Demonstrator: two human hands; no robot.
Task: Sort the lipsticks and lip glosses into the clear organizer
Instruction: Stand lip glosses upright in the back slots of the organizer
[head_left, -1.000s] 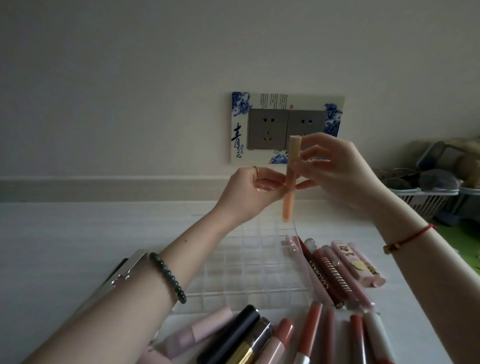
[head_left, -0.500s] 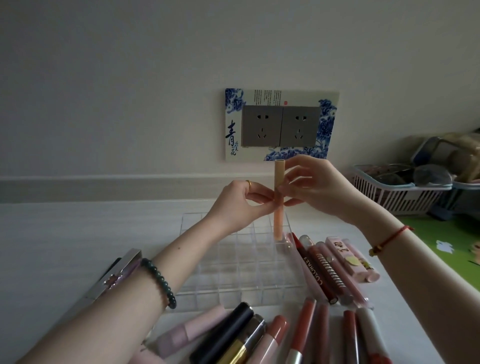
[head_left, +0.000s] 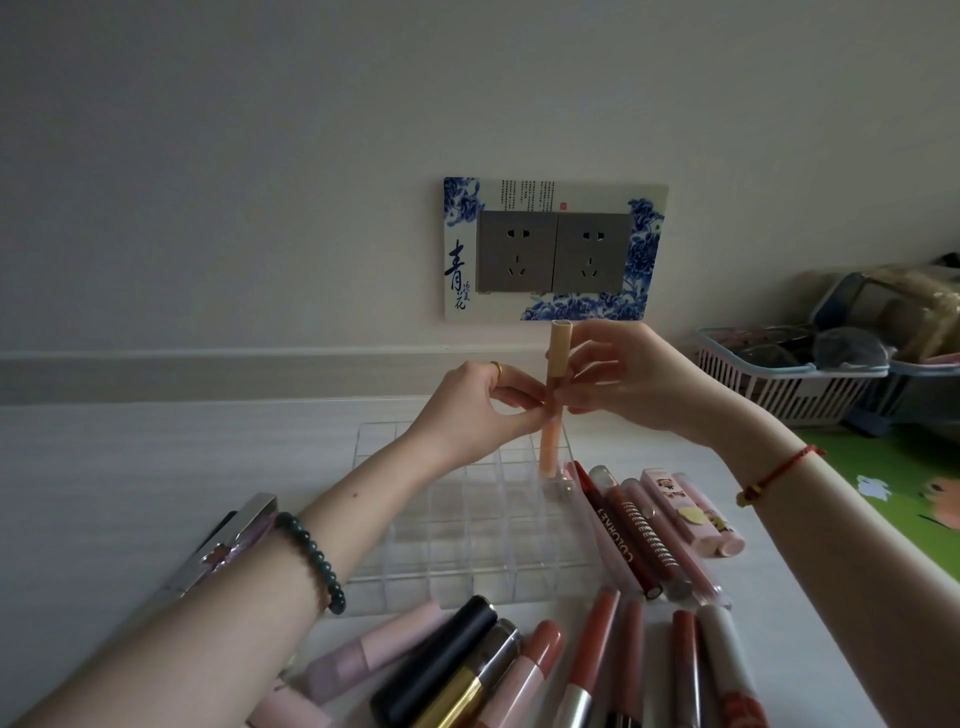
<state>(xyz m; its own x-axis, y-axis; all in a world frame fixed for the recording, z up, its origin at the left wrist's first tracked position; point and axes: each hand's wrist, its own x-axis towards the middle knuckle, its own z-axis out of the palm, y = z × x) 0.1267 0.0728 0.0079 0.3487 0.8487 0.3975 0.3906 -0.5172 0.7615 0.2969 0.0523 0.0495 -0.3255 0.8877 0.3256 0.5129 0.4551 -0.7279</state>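
Left hand: thumb and forefinger pinch tube at middle, other fingers curled behind. Right hand: thumb and fingers pinch same tube from right, just below cap. Tube upright, orange, lower end at far-right corner cell of organizer; whether it touches bottom, cannot tell. Organizer on table, between forearms. Row of lipsticks lying near its near edge; second row along its right side. Basket far right.

A peach lip gloss stands upright at frame centre, its tip in the clear organizer's far-right corner; other lipsticks lie flat below.
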